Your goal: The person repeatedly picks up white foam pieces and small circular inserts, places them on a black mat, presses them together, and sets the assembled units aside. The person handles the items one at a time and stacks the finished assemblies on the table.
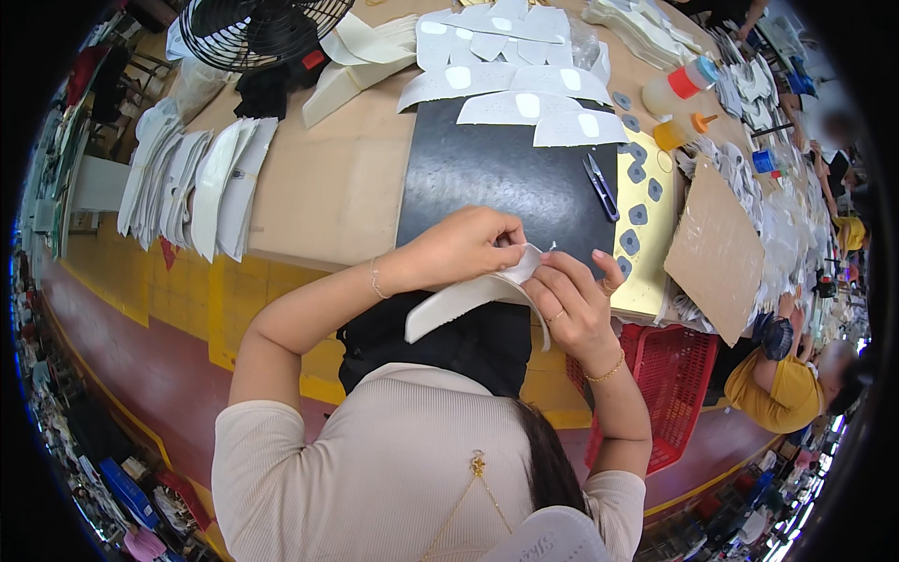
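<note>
A curved white fabric piece (448, 307) bends between my hands over the near edge of the table. My left hand (468, 242) is closed, thumb and fingers pinching at the piece's upper edge. My right hand (571, 304) grips the same piece from the right, with its index finger lifted away. A tiny white bit shows between the two hands. Beyond them lies a black mat (492, 178), with white fabric pieces (510, 82) bearing small white patches overlapping at its far side. Thread snips (601, 190) rest on the mat's right side.
Grey patches (638, 214) lie on a yellow sheet (646, 281) at right, near two bottles (670, 89) and a brown board (716, 248). White stacks (201, 183) and a black fan (262, 28) stand left. Below right is a red basket (663, 393); a person in yellow (777, 389) sits beyond.
</note>
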The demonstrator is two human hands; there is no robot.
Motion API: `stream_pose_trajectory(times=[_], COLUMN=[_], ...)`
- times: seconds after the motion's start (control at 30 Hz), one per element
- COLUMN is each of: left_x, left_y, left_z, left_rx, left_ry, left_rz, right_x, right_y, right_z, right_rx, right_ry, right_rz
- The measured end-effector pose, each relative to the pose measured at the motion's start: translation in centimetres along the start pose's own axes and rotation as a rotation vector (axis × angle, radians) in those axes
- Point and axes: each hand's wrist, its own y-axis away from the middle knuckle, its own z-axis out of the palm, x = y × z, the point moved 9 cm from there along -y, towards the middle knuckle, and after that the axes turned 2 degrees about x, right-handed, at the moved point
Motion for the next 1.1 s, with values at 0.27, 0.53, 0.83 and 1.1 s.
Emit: stream_pose_trajectory(times=[0.27, 0.53, 0.83, 1.1], left_x=[-1.5, -1.9, -2.1, 2.2], left_y=[0.2, 0.1, 3.6, 6.2], left_z=[-0.2, -0.9, 0.2, 0.1], left_rx=[0.083, 0.095, 0.035, 0.046], left_ry=[0.035, 0.100, 0.245, -0.218], left_rz=[-0.050, -0.096, -0.025, 0.265], right_x=[-0.4, -0.2, 2.2, 0.6], right_y=[-0.4, -0.6, -0.5, -1.9], right_z=[0.6, 0.9, 1.8, -1.5], right_rx=[-0.047, -0.081, -0.080, -0.074], right_ry=[-0.119, -0.157, -0.360, -0.427], right_rz=[0.065, 0.265, 0.440, 0.348])
